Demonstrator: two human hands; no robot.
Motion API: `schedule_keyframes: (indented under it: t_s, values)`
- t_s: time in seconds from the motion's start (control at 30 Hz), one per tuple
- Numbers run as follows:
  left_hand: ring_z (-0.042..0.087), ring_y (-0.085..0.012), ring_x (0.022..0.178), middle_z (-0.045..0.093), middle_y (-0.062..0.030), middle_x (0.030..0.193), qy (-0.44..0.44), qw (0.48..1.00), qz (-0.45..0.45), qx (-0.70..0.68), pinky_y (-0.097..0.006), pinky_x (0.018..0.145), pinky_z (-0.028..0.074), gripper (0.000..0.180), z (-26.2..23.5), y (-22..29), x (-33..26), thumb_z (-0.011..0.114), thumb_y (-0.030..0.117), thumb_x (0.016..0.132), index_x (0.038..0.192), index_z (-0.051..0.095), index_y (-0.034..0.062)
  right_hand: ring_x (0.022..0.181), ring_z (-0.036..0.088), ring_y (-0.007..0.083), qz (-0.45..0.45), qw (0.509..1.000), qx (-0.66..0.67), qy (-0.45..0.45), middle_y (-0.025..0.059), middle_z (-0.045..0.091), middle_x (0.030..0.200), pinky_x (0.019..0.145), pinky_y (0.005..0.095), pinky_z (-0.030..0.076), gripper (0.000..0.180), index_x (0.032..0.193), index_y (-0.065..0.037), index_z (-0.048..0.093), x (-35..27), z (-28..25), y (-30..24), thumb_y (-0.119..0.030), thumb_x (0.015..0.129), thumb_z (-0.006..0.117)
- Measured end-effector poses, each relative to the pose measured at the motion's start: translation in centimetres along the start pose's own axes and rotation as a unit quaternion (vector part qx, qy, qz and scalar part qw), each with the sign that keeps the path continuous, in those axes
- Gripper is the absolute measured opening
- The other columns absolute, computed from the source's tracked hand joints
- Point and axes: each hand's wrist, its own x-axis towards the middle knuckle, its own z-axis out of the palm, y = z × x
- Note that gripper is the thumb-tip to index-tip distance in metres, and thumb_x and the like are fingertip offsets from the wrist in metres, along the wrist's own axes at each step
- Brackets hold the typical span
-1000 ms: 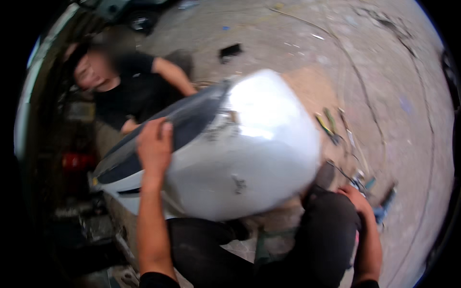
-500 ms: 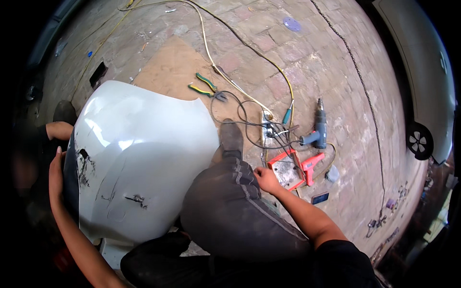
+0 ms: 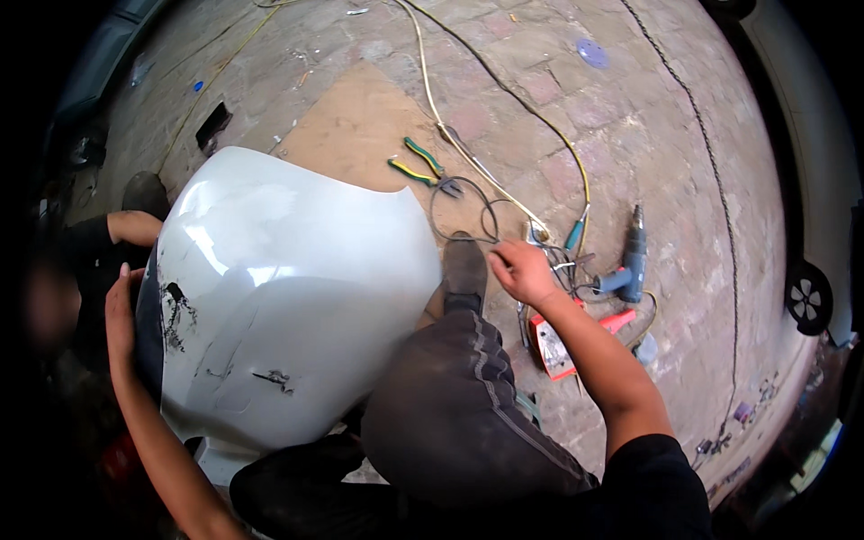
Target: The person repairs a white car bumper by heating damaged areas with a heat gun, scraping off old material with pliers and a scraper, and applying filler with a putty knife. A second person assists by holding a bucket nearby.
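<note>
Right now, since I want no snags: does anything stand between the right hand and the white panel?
Yes: in this view, the person's own dark shoe lies between the right hand and the white panel. Nothing visible separates the left hand from the panel's left side.

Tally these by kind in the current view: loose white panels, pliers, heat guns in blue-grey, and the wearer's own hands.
White panel: 1
Pliers: 1
Blue-grey heat gun: 1
Wearer's hands: 2 (left hand, right hand)
Total: 5

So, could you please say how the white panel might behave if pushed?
The white panel looks glossy, so it may feel slippery. Its bulging shape suggests it could rock. Broad and shell-like, it is probably light for its size.
</note>
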Motion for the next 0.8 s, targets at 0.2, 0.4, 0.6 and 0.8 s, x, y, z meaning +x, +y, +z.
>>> schedule_keyframes:
  t_s: [0.2, 0.4, 0.6, 0.8]
  values:
    - [0.068, -0.0179, 0.095, 0.078, -0.0104, 0.102, 0.017, 0.994, 0.043, 0.097, -0.032, 0.095, 0.049, 0.060, -0.6, -0.2, 0.2, 0.044, 0.045, 0.114, 0.117, 0.077, -0.0059, 0.118, 0.065, 0.0439, 0.029, 0.996, -0.025, 0.081, 0.0238, 0.067, 0.127, 0.102, 0.0517, 0.052, 0.046, 0.134, -0.002, 0.063, 11.6, 12.0, 1.3, -0.021, 0.092, 0.071]
    - [0.067, -0.0132, 0.093, 0.077, -0.0083, 0.098, 0.001, 0.999, -0.023, 0.028, -0.029, 0.091, 0.051, 0.059, 0.5, -1.3, 0.1, 0.052, 0.048, 0.112, 0.112, 0.077, -0.0064, 0.128, 0.056, 0.0439, 0.054, 0.975, -0.212, -0.026, 0.0231, 0.056, 0.142, 0.110, 0.0497, 0.049, 0.079, 0.147, -0.001, 0.047, 21.2, 13.6, -0.7, -0.020, 0.080, 0.085]
    - [0.060, -0.0116, 0.083, 0.071, -0.0059, 0.086, 0.036, 0.995, -0.049, 0.074, -0.029, 0.082, 0.049, 0.057, 1.7, 1.2, -0.8, 0.058, 0.046, 0.110, 0.102, 0.075, -0.0076, 0.111, 0.064, 0.0409, 0.103, 0.961, -0.253, -0.031, 0.0199, 0.065, 0.121, 0.094, 0.0536, 0.054, 0.065, 0.125, -0.003, 0.061, 25.1, 13.7, 1.6, -0.027, 0.073, 0.091]
    - [0.061, -0.0146, 0.076, 0.069, -0.0085, 0.078, 0.046, 0.991, -0.050, 0.118, -0.032, 0.075, 0.050, 0.055, 1.6, 0.5, -1.3, 0.061, 0.048, 0.107, 0.099, 0.076, -0.0045, 0.105, 0.069, 0.0337, 0.133, 0.980, -0.020, 0.148, 0.0179, 0.070, 0.115, 0.094, 0.0436, 0.056, 0.053, 0.124, 0.001, 0.065, 22.7, 5.0, -1.2, -0.022, 0.082, 0.088]
